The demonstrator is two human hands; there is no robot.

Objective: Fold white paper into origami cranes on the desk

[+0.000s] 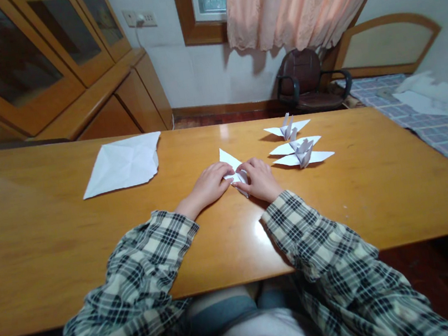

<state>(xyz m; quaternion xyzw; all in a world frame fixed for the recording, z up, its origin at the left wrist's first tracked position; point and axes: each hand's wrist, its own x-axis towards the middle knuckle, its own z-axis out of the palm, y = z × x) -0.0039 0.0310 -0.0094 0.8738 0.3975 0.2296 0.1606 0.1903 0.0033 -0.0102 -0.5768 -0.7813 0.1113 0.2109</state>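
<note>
Paper folding on a tabletop [213, 237]: left hand [212, 184] and right hand [262, 179], fingers curled nearly closed, grip an unfinished part-folded paper [228, 159] between them; from there, three finished cranes [303, 148] stand towards two o'clock; a creased, flattened sheet [124, 163] lies towards ten.
</note>
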